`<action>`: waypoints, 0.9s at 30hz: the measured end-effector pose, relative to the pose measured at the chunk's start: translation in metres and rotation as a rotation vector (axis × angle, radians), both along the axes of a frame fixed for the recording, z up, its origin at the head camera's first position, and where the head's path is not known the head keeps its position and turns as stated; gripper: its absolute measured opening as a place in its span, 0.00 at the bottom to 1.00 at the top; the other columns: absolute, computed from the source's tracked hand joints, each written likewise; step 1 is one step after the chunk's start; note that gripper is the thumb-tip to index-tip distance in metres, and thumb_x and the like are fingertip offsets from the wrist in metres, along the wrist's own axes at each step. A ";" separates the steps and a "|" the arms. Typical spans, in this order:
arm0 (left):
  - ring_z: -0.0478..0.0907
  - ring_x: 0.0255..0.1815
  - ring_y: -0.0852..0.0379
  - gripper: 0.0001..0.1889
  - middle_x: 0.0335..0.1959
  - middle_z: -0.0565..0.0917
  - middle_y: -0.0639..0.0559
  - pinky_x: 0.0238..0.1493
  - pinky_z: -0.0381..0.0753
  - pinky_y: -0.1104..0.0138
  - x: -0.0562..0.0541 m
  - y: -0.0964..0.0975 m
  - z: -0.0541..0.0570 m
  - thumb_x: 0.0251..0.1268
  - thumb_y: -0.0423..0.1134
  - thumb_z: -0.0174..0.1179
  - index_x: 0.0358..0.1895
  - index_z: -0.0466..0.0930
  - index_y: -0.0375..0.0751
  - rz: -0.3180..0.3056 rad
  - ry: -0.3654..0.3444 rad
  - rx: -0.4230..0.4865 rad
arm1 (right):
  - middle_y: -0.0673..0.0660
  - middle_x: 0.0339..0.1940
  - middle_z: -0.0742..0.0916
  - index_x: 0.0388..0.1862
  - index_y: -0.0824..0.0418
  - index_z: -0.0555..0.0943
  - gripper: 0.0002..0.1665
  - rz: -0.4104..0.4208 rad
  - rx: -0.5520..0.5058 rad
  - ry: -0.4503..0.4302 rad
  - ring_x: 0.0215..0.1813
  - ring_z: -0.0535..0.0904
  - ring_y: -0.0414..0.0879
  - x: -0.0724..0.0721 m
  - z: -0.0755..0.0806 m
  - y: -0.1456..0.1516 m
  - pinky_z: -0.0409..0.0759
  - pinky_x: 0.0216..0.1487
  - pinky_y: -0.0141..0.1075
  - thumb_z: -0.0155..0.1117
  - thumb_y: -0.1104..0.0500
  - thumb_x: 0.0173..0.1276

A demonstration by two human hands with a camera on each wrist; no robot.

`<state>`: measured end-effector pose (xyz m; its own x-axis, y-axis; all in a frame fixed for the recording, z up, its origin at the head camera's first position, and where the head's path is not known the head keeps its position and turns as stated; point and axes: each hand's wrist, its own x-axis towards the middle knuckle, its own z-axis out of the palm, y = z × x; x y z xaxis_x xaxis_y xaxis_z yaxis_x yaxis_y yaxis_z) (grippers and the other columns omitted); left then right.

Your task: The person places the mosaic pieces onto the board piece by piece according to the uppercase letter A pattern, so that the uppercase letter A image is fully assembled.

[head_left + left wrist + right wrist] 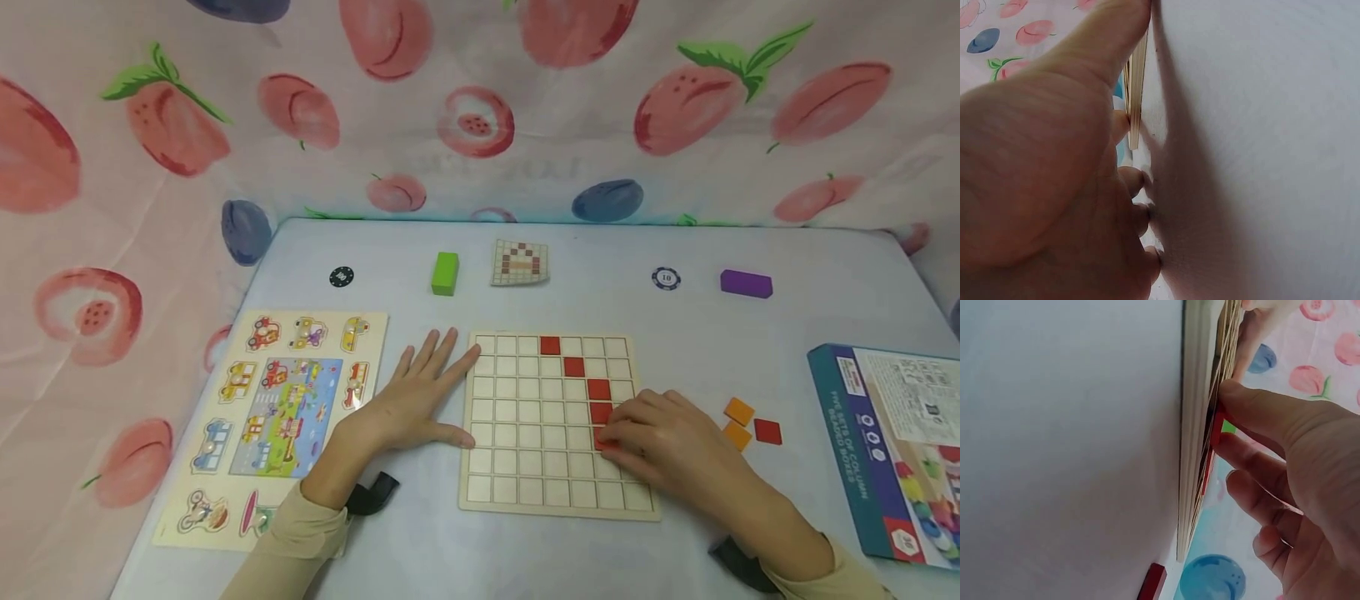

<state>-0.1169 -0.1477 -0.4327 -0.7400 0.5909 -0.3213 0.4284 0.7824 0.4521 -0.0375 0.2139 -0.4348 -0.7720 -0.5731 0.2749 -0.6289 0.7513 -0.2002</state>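
Note:
A wooden grid board (558,510) lies flat on the table, with several red square tiles (598,389) in its cells, stepping down from the top row toward the right. My right hand (663,442) pinches a red tile (1216,428) between thumb and index finger, low in the grid's right part; the tile sits right at its cell. Spread wide, my left hand (412,400) rests on the table with thumb and index fingertips at the board's left edge. Two orange tiles (738,411) and a loose red tile (768,432) lie right of the board.
A vehicle puzzle board (187,333) lies to the left, partly under the left forearm. Along the back are a green block (445,274), a pattern card (520,263), two round chips (666,278) and a purple block (746,284). A box (862,450) stands at the right edge.

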 end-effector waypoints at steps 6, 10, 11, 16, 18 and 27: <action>0.27 0.92 0.35 0.64 0.91 0.34 0.40 0.88 0.33 0.35 0.000 -0.001 -0.001 0.56 0.67 0.75 0.89 0.44 0.54 0.001 -0.001 0.005 | 0.40 0.40 0.91 0.38 0.44 0.94 0.12 0.008 -0.002 -0.026 0.45 0.83 0.39 -0.001 0.000 0.001 0.82 0.43 0.35 0.86 0.48 0.54; 0.27 0.92 0.35 0.64 0.91 0.34 0.40 0.88 0.33 0.35 0.000 -0.001 -0.001 0.56 0.67 0.74 0.89 0.44 0.54 -0.003 0.002 0.005 | 0.38 0.41 0.91 0.38 0.40 0.93 0.11 -0.077 0.039 -0.088 0.47 0.83 0.38 0.001 0.006 0.013 0.83 0.47 0.39 0.86 0.48 0.56; 0.27 0.92 0.35 0.64 0.91 0.34 0.40 0.88 0.33 0.35 0.000 -0.001 -0.001 0.56 0.67 0.74 0.89 0.44 0.54 -0.004 0.003 0.004 | 0.38 0.41 0.91 0.38 0.39 0.93 0.11 -0.109 0.049 -0.108 0.47 0.83 0.39 0.002 0.007 0.017 0.83 0.47 0.40 0.86 0.48 0.56; 0.27 0.92 0.36 0.63 0.91 0.34 0.41 0.89 0.33 0.35 -0.001 0.000 0.000 0.56 0.67 0.75 0.89 0.44 0.54 0.001 -0.001 -0.001 | 0.45 0.45 0.92 0.41 0.41 0.92 0.13 -0.279 0.093 -0.210 0.50 0.85 0.47 0.005 0.016 0.041 0.85 0.52 0.50 0.86 0.49 0.57; 0.27 0.92 0.36 0.63 0.91 0.34 0.41 0.89 0.33 0.35 -0.001 0.001 0.000 0.56 0.67 0.75 0.89 0.45 0.54 0.004 -0.004 -0.003 | 0.50 0.48 0.93 0.43 0.43 0.93 0.15 -0.329 0.119 -0.269 0.53 0.86 0.51 0.005 0.018 0.049 0.86 0.56 0.56 0.85 0.47 0.57; 0.27 0.92 0.36 0.63 0.91 0.34 0.41 0.89 0.32 0.35 -0.001 0.001 0.000 0.57 0.67 0.75 0.89 0.45 0.54 0.006 -0.006 -0.007 | 0.56 0.56 0.90 0.51 0.44 0.90 0.24 -0.318 0.177 -0.399 0.54 0.86 0.55 0.010 0.013 0.070 0.89 0.55 0.60 0.86 0.45 0.55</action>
